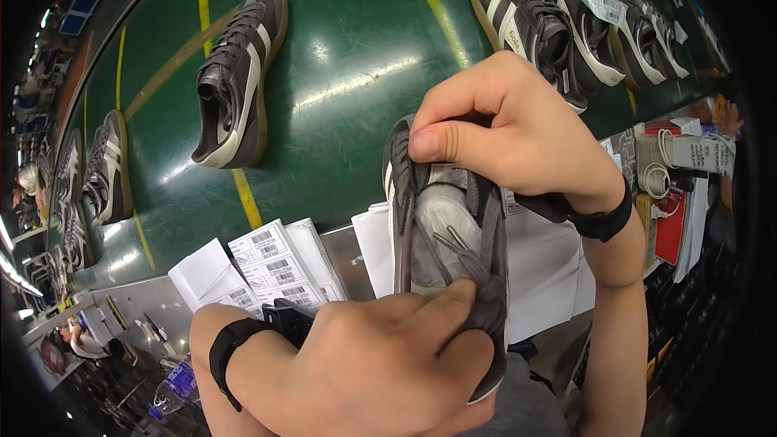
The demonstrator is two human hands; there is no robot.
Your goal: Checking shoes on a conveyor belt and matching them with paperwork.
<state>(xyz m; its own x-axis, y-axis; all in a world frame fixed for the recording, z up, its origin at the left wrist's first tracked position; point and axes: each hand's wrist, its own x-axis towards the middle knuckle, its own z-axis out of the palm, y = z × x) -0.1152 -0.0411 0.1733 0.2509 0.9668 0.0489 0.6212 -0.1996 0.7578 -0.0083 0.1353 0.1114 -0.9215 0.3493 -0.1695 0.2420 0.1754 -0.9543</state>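
Observation:
A dark grey sneaker (402, 186) with pale side stripes is between my hands, toe away from me. My left hand (388, 348) is closed round its heel end, the index finger inside the opening by the lace. With thumb and bent fingers, my right hand (494, 129) pinches the lacing near the toe; the fingertips behind are hidden. The grey shoelace (486, 235) runs loose along the opening, and its tipped ends (453, 239) lie over pale stuffing paper (445, 214) inside the shoe.
A green conveyor belt (340, 73) with yellow lines carries a single sneaker (243, 73), more sneakers (526, 20) at the right and others (105, 166) at the left. Barcode label sheets (275, 263) and white papers (550, 275) lie along its near edge. A plastic bottle (174, 388) stands lower left.

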